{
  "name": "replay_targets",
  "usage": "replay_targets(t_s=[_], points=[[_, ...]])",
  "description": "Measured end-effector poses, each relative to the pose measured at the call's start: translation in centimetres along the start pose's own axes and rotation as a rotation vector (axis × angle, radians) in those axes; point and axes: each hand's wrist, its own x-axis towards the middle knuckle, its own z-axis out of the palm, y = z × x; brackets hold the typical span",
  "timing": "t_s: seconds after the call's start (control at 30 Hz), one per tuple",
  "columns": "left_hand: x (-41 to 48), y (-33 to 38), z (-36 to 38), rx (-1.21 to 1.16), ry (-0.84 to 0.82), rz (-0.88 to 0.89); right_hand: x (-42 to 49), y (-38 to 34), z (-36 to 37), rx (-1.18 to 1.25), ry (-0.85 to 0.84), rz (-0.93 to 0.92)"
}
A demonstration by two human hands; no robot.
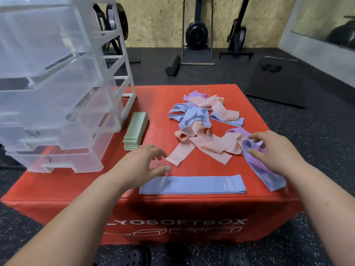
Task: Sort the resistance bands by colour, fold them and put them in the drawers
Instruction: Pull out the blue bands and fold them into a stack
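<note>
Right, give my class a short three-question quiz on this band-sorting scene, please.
1. True or false: the green bands lie stacked beside the drawer unit.
2. Which colour band does the right hand touch? A pink, B purple, C blue.
3. Fill in: the band laid flat nearest the front edge of the red box is ____.
Key: 1 true; 2 B, the purple band; 3 blue, the flat blue band.

Both forearms extend over the red box (157, 104). Left hand (142, 164), fingers spread, hovers near its front edge; right hand (276, 150) pinches a purple band (263, 169) near its right edge.
</note>
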Motion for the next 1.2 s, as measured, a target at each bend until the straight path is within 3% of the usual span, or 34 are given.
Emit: replay_targets(t_s=[0.23, 0.4, 0.57, 0.73, 0.83, 0.9, 1.03, 1.2], points=[[3.1, 2.2, 2.1, -0.036, 0.094, 0.041, 2.9, 1.3, 2.1, -0.130, -0.083, 0.113], [4.8, 3.2, 3.2, -0.053, 0.107, 0.060, 4.0, 0.8, 2.5, -0.224, 0.026, 0.179], [6.1, 4.0, 3.5, -0.129, 0.152, 0.060, 5.0, -1.6, -0.3, 0.189, 0.154, 0.044], [7.1, 4.8, 3.6, -0.243, 0.242, 0.057, 4.0, -5.2, -3.8, 0.414, 0.380, -0.106], [7.4, 5.4, 3.5, -0.304, 0.311, 0.049, 3.8, -6.1, -4.2, 0.504, 0.430, -0.153], [7.5, 5.8, 3.4, -0.349, 0.332, 0.024, 4.0, -5.8, -3.6, 0.381, 0.340, -0.165], [7.5, 6.6, 3.8, -0.464, 0.274, -0.023, 3.9, -5.0, -1.8, 0.078, -0.035, -0.112], [7.4, 8.0, 4.3, -0.589, 0.138, -0.038, 3.7, -6.8, -1.4, 0.325, -0.162, -0.184]])
